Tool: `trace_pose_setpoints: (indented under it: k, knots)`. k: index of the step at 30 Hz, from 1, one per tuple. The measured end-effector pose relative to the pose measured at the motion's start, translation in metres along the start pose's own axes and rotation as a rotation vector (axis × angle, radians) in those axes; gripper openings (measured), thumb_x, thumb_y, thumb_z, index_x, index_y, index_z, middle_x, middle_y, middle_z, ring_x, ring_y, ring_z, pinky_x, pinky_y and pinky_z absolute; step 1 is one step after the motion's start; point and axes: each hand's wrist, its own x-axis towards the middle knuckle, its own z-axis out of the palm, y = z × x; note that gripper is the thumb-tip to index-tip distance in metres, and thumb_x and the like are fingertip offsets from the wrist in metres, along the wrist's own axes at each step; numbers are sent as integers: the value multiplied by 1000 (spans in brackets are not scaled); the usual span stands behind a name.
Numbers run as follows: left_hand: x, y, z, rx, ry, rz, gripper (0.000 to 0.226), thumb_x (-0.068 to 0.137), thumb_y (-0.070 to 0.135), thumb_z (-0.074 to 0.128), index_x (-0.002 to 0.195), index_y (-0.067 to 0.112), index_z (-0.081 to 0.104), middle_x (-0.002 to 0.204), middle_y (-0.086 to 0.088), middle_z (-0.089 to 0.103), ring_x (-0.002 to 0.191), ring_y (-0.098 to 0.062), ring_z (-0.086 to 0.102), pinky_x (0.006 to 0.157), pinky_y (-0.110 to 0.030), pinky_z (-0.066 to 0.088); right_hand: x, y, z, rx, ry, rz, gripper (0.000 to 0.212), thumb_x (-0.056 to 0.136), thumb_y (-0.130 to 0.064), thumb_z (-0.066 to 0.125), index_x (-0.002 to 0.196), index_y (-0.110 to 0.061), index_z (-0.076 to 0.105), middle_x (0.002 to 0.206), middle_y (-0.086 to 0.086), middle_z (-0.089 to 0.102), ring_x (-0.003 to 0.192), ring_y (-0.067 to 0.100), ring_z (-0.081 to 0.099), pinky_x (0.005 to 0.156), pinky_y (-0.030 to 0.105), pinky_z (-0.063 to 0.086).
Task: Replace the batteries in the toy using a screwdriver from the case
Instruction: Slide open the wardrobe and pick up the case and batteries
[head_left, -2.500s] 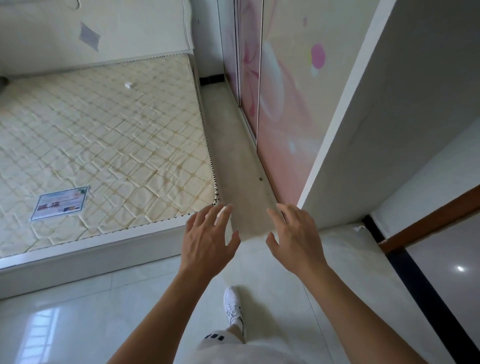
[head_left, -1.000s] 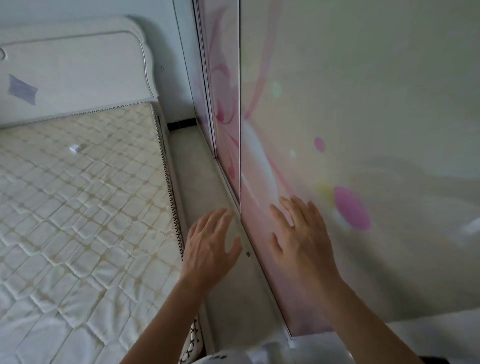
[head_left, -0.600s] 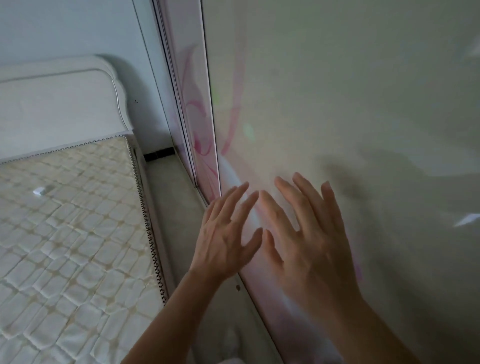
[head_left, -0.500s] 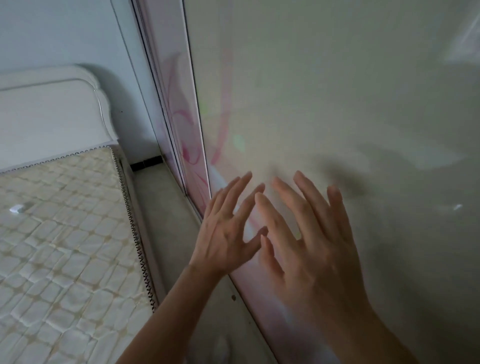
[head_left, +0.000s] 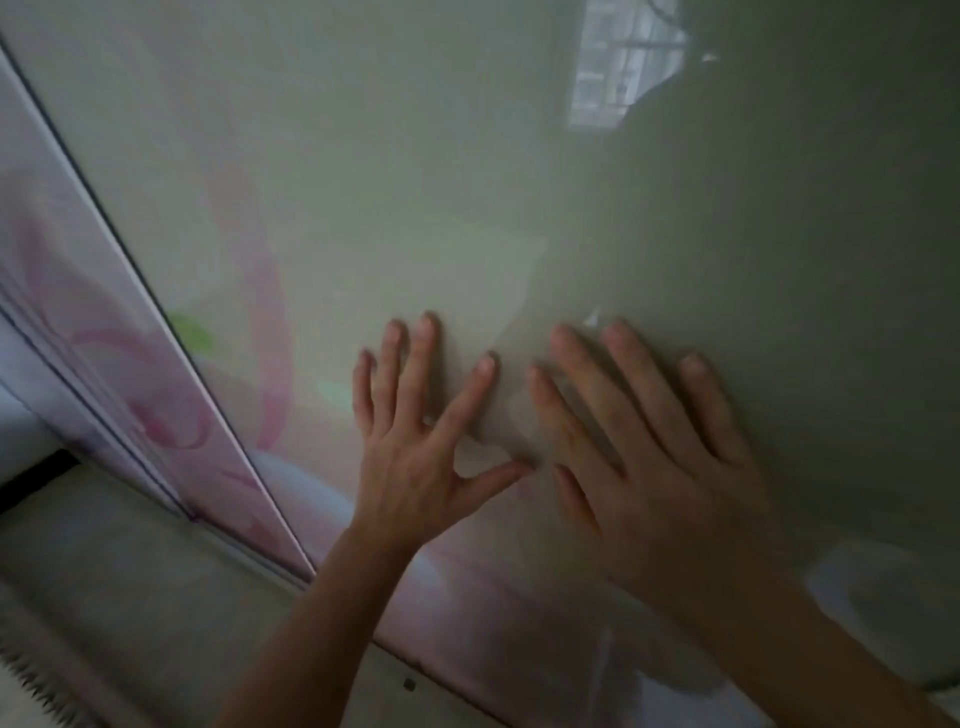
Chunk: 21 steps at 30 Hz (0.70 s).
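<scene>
Reaching up from the bottom edge, two bare forearms lead to two hands set side by side against a glossy door (head_left: 415, 182). The left hand (head_left: 410, 467) has its fingers straight and fanned wide, with the thumb swung out to the right, and it holds nothing. The right hand (head_left: 660, 467) lies just beside it with fingers straight and a little apart, seemingly flat on the surface, and it too holds nothing. The two thumbs point toward each other with a small gap between them. The whole view is soft with blur, so I cannot tell how firmly either palm presses.

Below the left forearm, a pale track (head_left: 395, 670) runs along the foot of the door and has a small dark dot in it. The toothed trim of a mattress (head_left: 31, 680) shows at the bottom left corner, and a strip of grey floor (head_left: 130, 571) lies between it and the door.

The door is pale cream with pink swirls and a green spot low on its left side. A second door (head_left: 78, 338) with the same pink pattern sits behind its left edge. Black skirting (head_left: 31, 475) lies past that door at the far left. At the top right, a window reflection (head_left: 618, 62) gleams in the gloss.

This view does not show where the toy, the screwdriver or the case are.
</scene>
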Motion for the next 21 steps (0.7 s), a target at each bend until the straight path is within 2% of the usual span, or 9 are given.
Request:
trace_pose_setpoints:
  k: [4,7,13,17,21]
  knots:
    - [0,-12,15,9,78,49,90,81,80,51,156,42,17,168,-3,-5,154,-30,2,115,-66,17,-18,8,-3,-145,-6,85,61,95,-45,57,149,-22,45,161,7,32,149,27,29,119,47,24]
    - [-1,-24,25,35,122,96,85,83,81,44,155,44,17,168,-1,-2,155,-26,2,117,-61,12,-28,11,2,-257,-4,105,72,90,-55,61,152,-26,39,164,7,25,152,28,21,120,48,21]
    - [3,-50,34,43,185,158,83,83,82,41,154,45,19,168,1,3,155,-21,5,120,-54,5,-19,1,23,-353,2,88,79,89,-66,56,154,-27,35,166,7,16,153,29,14,123,51,11]
    - [4,-72,33,48,200,157,83,83,82,40,155,44,20,168,0,2,155,-22,4,121,-53,5,-3,-14,34,-344,25,70,78,89,-67,54,154,-26,36,166,6,17,153,29,14,123,52,11]
    - [4,-102,24,49,171,127,81,87,78,40,156,42,18,168,-2,1,154,-24,5,118,-58,11,24,-39,40,-282,27,58,70,95,-59,51,154,-24,35,163,4,22,153,27,15,123,50,11]
